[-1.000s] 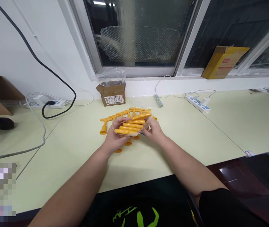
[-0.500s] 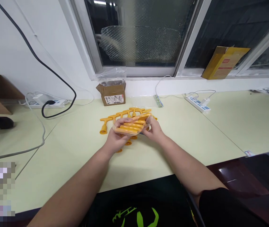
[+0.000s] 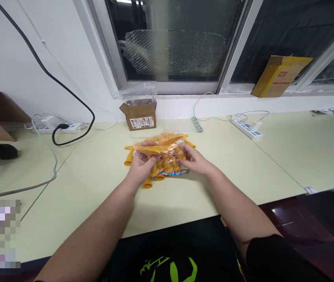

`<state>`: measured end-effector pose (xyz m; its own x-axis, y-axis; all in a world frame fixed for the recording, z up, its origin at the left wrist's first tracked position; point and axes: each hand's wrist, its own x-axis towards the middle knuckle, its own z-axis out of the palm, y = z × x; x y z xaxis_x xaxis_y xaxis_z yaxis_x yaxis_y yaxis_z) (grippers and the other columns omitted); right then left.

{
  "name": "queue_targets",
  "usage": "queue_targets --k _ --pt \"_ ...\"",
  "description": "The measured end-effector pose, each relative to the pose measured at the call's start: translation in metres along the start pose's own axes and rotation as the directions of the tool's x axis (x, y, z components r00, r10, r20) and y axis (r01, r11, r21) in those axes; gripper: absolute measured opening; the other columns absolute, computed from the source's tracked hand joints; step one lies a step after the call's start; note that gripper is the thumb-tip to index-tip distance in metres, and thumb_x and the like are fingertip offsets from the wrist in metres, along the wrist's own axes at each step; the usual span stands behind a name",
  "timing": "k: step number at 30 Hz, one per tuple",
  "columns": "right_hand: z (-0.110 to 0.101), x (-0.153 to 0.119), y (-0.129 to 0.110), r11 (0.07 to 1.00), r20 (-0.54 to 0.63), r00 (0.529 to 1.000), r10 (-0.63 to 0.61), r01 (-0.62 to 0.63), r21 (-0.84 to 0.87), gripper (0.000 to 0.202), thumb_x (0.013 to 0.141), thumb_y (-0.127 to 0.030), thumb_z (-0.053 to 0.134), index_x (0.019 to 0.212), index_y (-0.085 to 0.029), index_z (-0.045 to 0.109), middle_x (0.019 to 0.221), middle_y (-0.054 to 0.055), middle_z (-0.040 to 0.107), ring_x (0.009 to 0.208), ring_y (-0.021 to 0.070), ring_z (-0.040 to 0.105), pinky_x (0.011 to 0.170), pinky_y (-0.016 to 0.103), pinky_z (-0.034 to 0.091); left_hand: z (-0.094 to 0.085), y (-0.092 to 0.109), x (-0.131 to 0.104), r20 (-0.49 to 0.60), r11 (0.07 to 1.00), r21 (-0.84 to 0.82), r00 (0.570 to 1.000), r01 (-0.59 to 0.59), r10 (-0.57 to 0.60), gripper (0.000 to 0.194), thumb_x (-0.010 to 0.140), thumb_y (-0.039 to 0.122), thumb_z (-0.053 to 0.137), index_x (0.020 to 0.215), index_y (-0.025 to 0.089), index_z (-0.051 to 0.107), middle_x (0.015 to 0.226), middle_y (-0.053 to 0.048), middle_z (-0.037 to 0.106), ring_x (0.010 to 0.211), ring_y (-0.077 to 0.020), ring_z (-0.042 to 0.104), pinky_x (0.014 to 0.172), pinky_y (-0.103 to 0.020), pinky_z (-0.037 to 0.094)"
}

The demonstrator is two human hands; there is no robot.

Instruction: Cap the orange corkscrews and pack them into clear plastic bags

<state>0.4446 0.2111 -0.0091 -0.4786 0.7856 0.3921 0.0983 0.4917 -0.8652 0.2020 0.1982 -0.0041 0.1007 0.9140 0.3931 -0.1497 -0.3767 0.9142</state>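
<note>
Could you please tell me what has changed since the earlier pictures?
The clear bag of yellow pieces has tilted, showing more of its colorful edge on the near side. The left hand and right hand still hold it. The small cardboard box stayed put.

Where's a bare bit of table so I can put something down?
Try the tabletop between the right hand and the right-side power strip. Another bare patch lies between the left hand and the grey cable. The middle is crowded: both hands hold a clear plastic bag of yellow T-shaped pieces, with more around it and a cardboard box behind.
</note>
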Motion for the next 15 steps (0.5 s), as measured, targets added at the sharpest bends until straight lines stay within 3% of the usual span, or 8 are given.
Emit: queue_targets --k 5,10,15 --pt "0.003 0.001 0.009 0.998 0.01 1.0 0.001 -0.002 0.064 0.038 0.094 -0.039 0.069 0.128 -0.025 0.057 0.124 0.008 0.068 0.116 0.0249 0.068 0.095 0.043 0.06 -0.002 -0.001 0.001 0.028 0.994 -0.104 0.999 0.044 -0.041 0.043 0.083 0.037 0.083 0.118 0.024 0.061 0.122 -0.008 0.067 0.116 -0.0252 0.068 0.098 -0.039 0.059" --pt "0.006 0.001 0.002 0.993 -0.082 0.995 -0.058 0.05 -0.105 0.033 0.09 -0.039 0.075 0.116 -0.024 0.061 0.112 0.006 0.069 0.101 0.0232 0.067 0.09 0.04 0.059 -0.003 0.0 0.002 0.077 0.988 -0.144 0.996 0.055 -0.045 0.041 0.086 0.035 0.081 0.12 0.024 0.06 0.129 -0.008 0.068 0.117 -0.0246 0.069 0.099 -0.04 0.058" --pt "0.013 0.001 -0.002 0.976 -0.197 0.964 -0.18 0.15 -0.159 0.044 0.093 -0.042 0.07 0.131 -0.026 0.055 0.123 0.01 0.065 0.111 0.0263 0.064 0.097 0.044 0.055 -0.004 0.002 0.0 0.112 0.996 -0.081 0.993 0.042 -0.033 0.044 0.081 0.033 0.084 0.119 0.022 0.064 0.133 -0.01 0.066 0.123 -0.0266 0.065 0.102 -0.04 0.056"
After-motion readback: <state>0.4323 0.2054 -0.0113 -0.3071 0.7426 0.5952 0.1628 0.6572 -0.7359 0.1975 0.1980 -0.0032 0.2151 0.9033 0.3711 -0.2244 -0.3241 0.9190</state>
